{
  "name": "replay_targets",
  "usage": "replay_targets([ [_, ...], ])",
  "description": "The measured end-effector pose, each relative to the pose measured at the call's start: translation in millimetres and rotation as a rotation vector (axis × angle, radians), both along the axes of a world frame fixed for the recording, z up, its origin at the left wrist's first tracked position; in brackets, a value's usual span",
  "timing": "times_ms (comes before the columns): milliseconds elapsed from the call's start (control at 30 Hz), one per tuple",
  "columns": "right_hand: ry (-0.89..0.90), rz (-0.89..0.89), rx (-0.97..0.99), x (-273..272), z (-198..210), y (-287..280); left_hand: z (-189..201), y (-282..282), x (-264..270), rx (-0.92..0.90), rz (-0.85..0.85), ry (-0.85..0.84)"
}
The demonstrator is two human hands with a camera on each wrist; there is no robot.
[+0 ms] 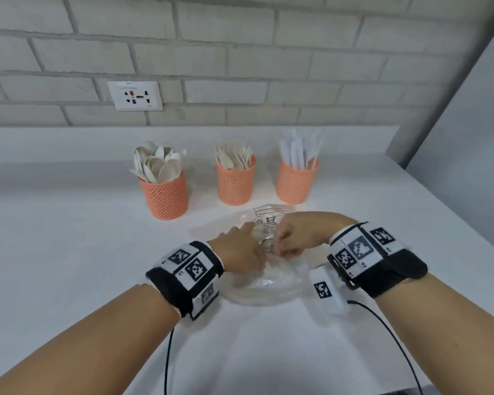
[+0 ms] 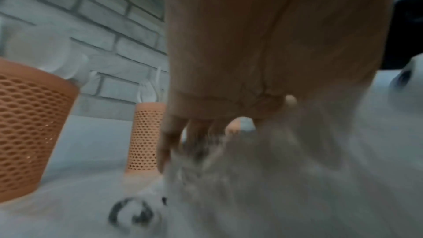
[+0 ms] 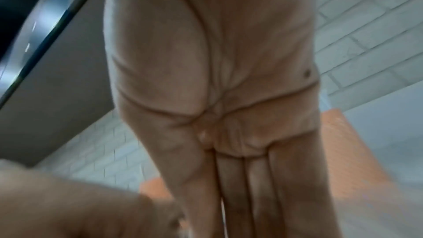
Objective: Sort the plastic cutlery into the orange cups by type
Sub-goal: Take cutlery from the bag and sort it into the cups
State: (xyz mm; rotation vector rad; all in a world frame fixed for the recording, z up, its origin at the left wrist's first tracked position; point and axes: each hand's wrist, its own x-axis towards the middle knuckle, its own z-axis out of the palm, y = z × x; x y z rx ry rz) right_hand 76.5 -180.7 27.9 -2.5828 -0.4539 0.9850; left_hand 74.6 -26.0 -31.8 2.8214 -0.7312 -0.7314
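Right now you are working both hands together over a crumpled clear plastic bag (image 1: pixel 261 283) that is lying on the white table (image 1: pixel 69 252), just in front of the three orange cups. Your left hand (image 1: pixel 237 249) is reaching in from the left with its fingers angled down onto the bag, and in the left wrist view those fingers (image 2: pixel 167 133) are curling into the crinkled film, though the blur is keeping me from telling how firmly they are gripping. Your right hand (image 1: pixel 300 233) is coming in from the right with its fingers bent, pinching the printed upper part of the bag; the two hands are almost touching there. In the right wrist view your right palm is filling the frame with fingers (image 3: pixel 263 187) pointing down side by side, and their tips are running out of sight. The cutlery is standing sorted behind the bag: the left cup (image 1: pixel 166 195) is holding the spoons (image 1: pixel 157 163), bowls up; the middle cup (image 1: pixel 235 182) is holding the forks (image 1: pixel 234 155); the right cup (image 1: pixel 295 181) is holding the white knives (image 1: pixel 300 149). I cannot tell whether any piece is lying inside the bag. Black-and-white marker bands are sitting on both of your wrists, with thin cables trailing back toward you. A wall socket (image 1: pixel 134 95) is sitting on the brick wall behind.
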Motion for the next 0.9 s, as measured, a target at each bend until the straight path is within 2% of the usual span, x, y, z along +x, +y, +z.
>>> replay_targets([
  [33,-0.04,0.028,-0.074,-5,-9,-5,-5,-5,0,0.018,0.018,-0.053],
  [100,-0.093,0.08,-0.216,-14,-26,-15,-8,-8,3,-0.072,0.087,-0.181],
  [233,-0.096,0.082,-0.355,-24,-35,-28,7,-12,4,-0.252,0.185,-0.439],
  [367,-0.22,0.031,-0.226,-16,-35,-34,15,-23,-2,-0.422,0.205,-0.446],
  [467,-0.356,-0.1,-0.099,-8,-42,-26,15,-27,-6,-0.5,0.179,-0.438],
  [667,-0.436,-0.26,-0.219,3,-67,0,9,-25,-7,-0.522,0.168,-0.426],
  [800,-0.451,-0.297,-0.402,10,-66,2,7,-27,-7,-0.535,0.187,-0.397],
  [900,-0.401,-0.266,-0.305,15,-62,1,5,-24,-5,-0.55,0.217,-0.381],
])
